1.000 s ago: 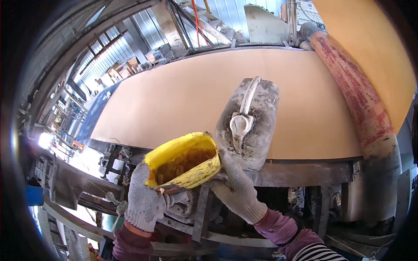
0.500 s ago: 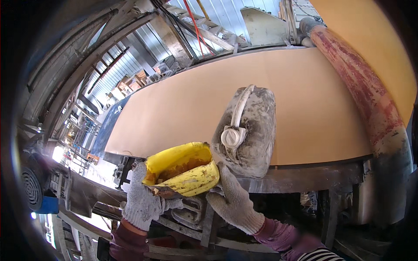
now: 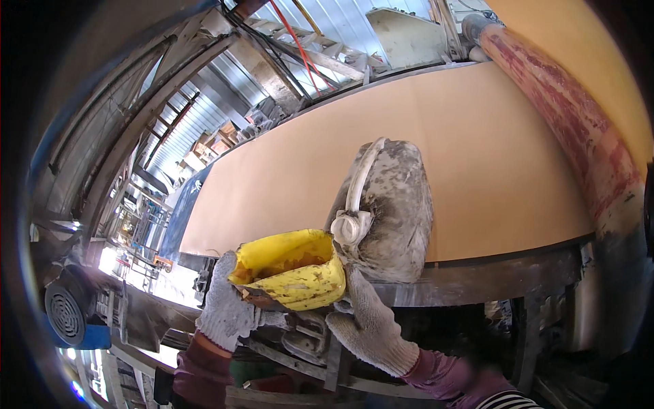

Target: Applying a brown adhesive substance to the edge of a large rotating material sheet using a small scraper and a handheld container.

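Observation:
A yellow cut-open plastic container [image 3: 300, 283], scuffed and stained brown inside, is held tilted with its open top toward me. My left hand [image 3: 228, 307], in a pale knit glove, grips its left end from below. My right hand [image 3: 371, 324], in a similar glove, presses its right side, fingers pointing up and thumb beneath the near corner. Some of the right fingers are hidden between the container and a dirty grey jug [image 3: 398, 204]. That jug has a white handle [image 3: 364, 174] and a white cap [image 3: 349, 228] close to the container's rim, and it rests at the bench edge.
A wide tan sheet [image 3: 477, 170] covers the bench [image 3: 484, 283] behind the jug. To the right runs a thick red-and-grey pipe [image 3: 565, 102]. A round grille [image 3: 66, 313] with a blue part sits at far left. Beams and a ladder [image 3: 313, 54] stand behind.
The view has shifted slightly, and the jug now appears tilted a little differently, its cap lower and further left. Both hands keep their places on the yellow container.

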`<state>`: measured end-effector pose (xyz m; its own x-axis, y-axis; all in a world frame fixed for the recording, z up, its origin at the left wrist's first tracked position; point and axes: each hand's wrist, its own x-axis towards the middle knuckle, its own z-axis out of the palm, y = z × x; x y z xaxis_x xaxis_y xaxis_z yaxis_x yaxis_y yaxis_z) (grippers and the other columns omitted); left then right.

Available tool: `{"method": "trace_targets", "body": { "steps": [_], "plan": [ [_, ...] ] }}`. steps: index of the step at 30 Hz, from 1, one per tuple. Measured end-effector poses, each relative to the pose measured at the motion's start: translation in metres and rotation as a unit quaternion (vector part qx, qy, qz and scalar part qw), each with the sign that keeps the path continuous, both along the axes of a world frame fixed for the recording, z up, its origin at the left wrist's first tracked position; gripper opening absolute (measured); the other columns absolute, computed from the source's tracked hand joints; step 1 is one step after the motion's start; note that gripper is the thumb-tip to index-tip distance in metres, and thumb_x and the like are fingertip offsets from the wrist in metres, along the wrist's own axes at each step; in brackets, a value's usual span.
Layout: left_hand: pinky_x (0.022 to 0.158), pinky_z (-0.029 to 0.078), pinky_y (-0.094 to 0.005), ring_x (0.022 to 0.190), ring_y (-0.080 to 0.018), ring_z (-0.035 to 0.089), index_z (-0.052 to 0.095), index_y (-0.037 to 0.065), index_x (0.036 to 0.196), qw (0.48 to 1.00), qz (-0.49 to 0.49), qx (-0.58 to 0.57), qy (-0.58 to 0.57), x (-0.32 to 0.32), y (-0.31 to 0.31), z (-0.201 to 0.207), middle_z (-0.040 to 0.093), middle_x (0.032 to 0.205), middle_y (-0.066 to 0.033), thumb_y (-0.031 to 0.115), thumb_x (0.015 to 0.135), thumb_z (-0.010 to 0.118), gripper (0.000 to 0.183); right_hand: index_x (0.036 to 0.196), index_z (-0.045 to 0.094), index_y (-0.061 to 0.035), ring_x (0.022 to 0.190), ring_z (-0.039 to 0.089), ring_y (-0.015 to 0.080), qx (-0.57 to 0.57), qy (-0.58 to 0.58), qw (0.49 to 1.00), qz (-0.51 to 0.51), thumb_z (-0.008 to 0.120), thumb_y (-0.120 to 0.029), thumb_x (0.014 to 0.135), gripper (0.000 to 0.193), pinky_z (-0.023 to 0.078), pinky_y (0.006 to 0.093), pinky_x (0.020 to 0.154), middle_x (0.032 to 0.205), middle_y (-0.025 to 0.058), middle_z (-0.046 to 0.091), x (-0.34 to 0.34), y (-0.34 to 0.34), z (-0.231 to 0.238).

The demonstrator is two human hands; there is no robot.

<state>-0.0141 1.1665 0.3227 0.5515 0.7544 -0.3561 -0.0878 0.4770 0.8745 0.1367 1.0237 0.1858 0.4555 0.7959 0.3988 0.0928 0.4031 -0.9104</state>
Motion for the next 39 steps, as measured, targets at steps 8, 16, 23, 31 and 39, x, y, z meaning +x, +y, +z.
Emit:
{"method": "trace_targets", "body": {
  "steps": [8, 16, 23, 31, 39],
  "plan": [
    [0.099, 0.056, -0.0527, 0.119, -0.0377, 0.062, 0.045, -0.003, 0.142, 0.999, -0.027, -0.033, 0.013, 0.010, 0.003, 0.010, 0.057, 0.134, -0.0254, 0.044, 0.110, 0.029, 0.060, 0.151, 0.027, 0.0067, 0.128, 0.055, 0.0380, -0.019, 0.054, 0.997, 0.046, 0.071, -0.008, 0.085, 0.081, 0.054, 0.0378, 0.099, 0.142, 0.0303, 0.046, 0.002, -0.003, -0.003],
    [0.098, 0.056, -0.0461, 0.120, -0.0352, 0.061, 0.042, 0.000, 0.142, 0.952, -0.147, 0.207, 0.172, 0.008, 0.010, 0.010, 0.053, 0.138, -0.0215, 0.048, 0.107, 0.034, 0.060, 0.150, 0.027, 0.0085, 0.127, 0.056, 0.0381, -0.001, 0.068, 0.997, 0.046, 0.072, -0.009, 0.085, 0.081, 0.056, 0.0370, 0.097, 0.142, 0.0305, 0.046, -0.001, 0.001, -0.011],
    [0.078, 0.058, -0.0675, 0.120, -0.0553, 0.055, 0.036, 0.005, 0.151, 0.965, -0.143, 0.096, 0.196, 0.003, 0.031, 0.012, 0.047, 0.144, -0.0297, 0.071, 0.097, 0.033, 0.085, 0.151, 0.027, 0.0049, 0.129, 0.055, 0.0375, -0.016, 0.111, 0.991, 0.069, 0.071, -0.009, 0.085, 0.081, 0.053, 0.0376, 0.100, 0.142, 0.0300, 0.046, 0.001, -0.003, -0.007],
    [0.072, 0.059, -0.0687, 0.110, -0.0561, 0.062, 0.039, 0.006, 0.149, 0.977, -0.081, -0.197, 0.028, 0.015, 0.026, 0.037, 0.051, 0.139, -0.0320, 0.069, 0.099, 0.029, 0.081, 0.152, 0.027, 0.0030, 0.126, 0.057, 0.0347, 0.002, 0.173, 0.979, 0.104, 0.071, -0.010, 0.086, 0.081, 0.052, 0.0357, 0.100, 0.141, 0.0282, 0.047, -0.002, -0.003, -0.009],
    [0.079, 0.061, -0.0618, 0.114, -0.0457, 0.064, 0.044, 0.005, 0.146, 0.982, -0.113, -0.131, 0.081, 0.021, 0.025, 0.043, 0.057, 0.136, -0.0262, 0.065, 0.102, 0.029, 0.076, 0.157, 0.017, 0.0022, 0.137, 0.048, 0.0268, -0.018, 0.152, 0.978, 0.138, 0.070, 0.005, 0.087, 0.088, 0.050, 0.0372, 0.106, 0.152, 0.0188, 0.039, 0.001, -0.006, -0.008]
  ]
}}
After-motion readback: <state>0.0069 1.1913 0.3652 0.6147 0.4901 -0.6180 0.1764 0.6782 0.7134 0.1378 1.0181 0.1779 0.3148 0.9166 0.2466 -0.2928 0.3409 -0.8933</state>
